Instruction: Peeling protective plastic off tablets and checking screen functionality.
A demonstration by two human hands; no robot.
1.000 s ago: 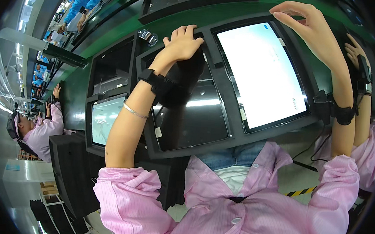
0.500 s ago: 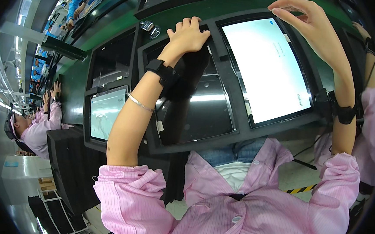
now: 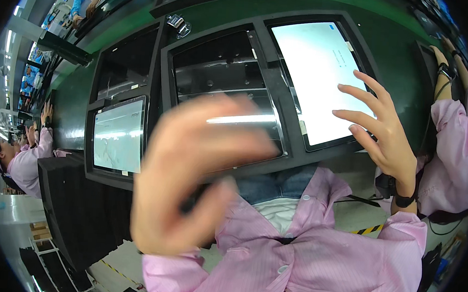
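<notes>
My left hand (image 3: 188,175) is close to the camera, large and blurred, fingers loosely curled, holding nothing that I can see. It covers part of a dark unlit screen panel (image 3: 227,86) in a black frame. My right hand (image 3: 379,126) is raised with fingers spread, empty, in front of the lower right edge of a lit white screen (image 3: 317,76). A black strap circles my right wrist (image 3: 404,200). My pink striped shirt (image 3: 313,260) fills the lower middle.
A smaller lit screen (image 3: 118,135) sits at the left beside another dark panel (image 3: 123,67). The green bench surface (image 3: 74,107) runs around the panels. A person in pink (image 3: 24,158) works at far left; another pink sleeve (image 3: 454,145) is at right.
My left hand has left the top edge of the dark panel and swung toward the camera, blurring. My right hand has come down from the lit screen's top to its lower right edge.
</notes>
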